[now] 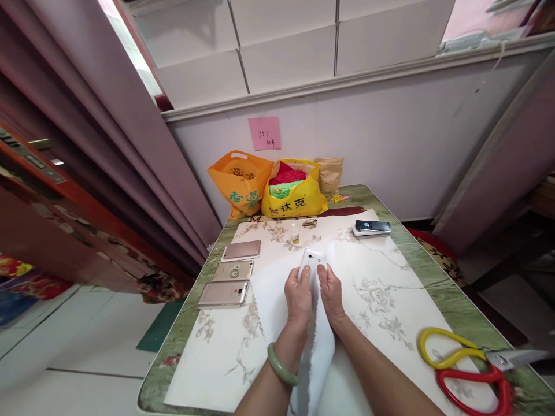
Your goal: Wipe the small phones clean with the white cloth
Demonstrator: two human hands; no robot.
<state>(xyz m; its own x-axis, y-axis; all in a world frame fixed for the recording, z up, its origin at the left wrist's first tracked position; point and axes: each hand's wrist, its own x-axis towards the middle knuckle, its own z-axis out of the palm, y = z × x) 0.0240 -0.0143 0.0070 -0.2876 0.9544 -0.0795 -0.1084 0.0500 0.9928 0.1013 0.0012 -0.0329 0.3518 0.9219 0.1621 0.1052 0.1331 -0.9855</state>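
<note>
Above the middle of the table, a white smartphone (313, 257) is held back side up, its camera showing near the top. My left hand (299, 294) grips the phone's left side, thumb on its back. On the other side, my right hand (330, 293) closes on a white cloth (319, 352) and the phone's right edge. The cloth hangs down between my forearms, and part of it spreads on the table to the left. The lower part of the phone is hidden by my hands and the cloth. A green bangle (281, 365) circles my left wrist.
Three phones (223, 293) lie in a column at left. A small bottle (295, 233) stands beyond my hands. Farther back are an orange bag (243, 188) and a yellow bag (295, 203). A dark phone (373, 226) lies at back right, large scissors (496, 364) at front right.
</note>
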